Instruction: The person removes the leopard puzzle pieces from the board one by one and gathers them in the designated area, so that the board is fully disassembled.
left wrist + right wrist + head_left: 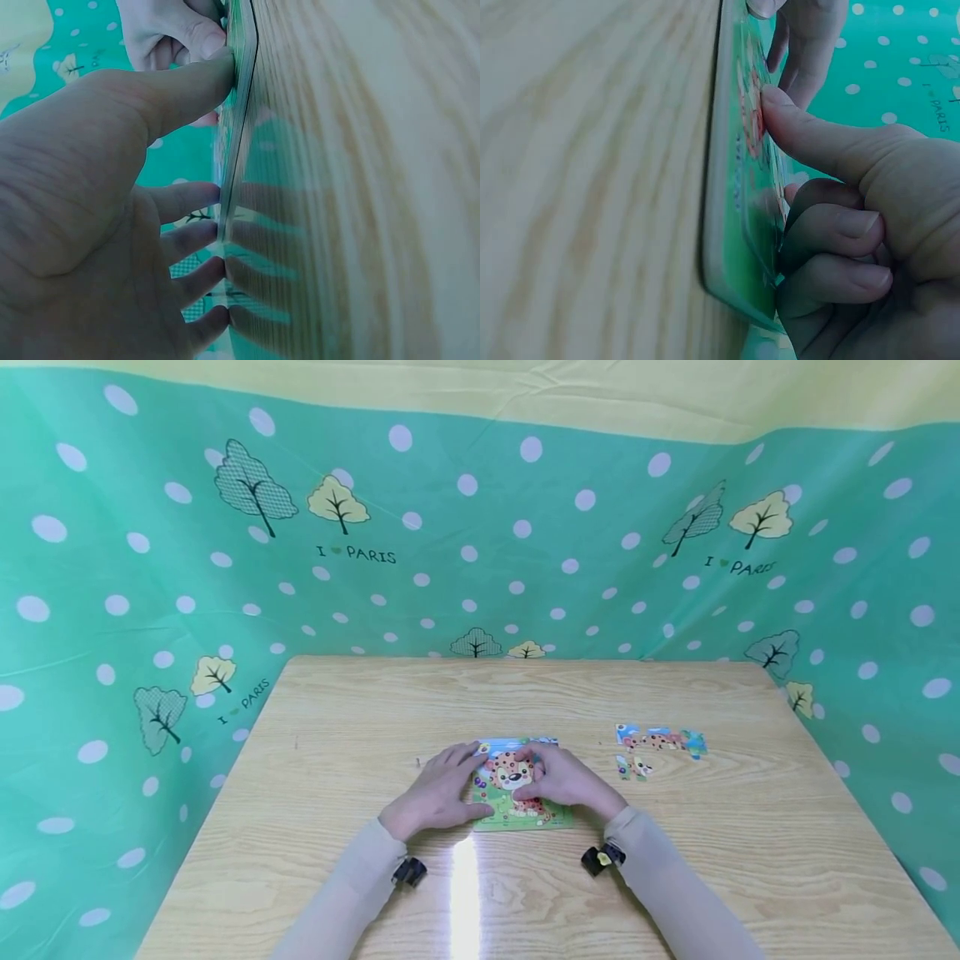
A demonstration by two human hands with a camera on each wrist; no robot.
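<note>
A jigsaw puzzle board with a spotted leopard cub on green grass lies on the table. My left hand rests along its left side, fingers spread and thumb on the lower left corner. In the left wrist view, the fingertips touch the board's edge and the table. My right hand bends over the picture, thumb and forefinger gripping a puzzle piece at the cub's face, mostly hidden by the hand. The right wrist view shows the thumb on the cub and the other fingers curled against the board.
Several loose puzzle pieces lie to the right of the board, some joined in a row, with another piece just below. The wooden table meets a green dotted cloth at the back and sides. Dark bands sit on both wrists.
</note>
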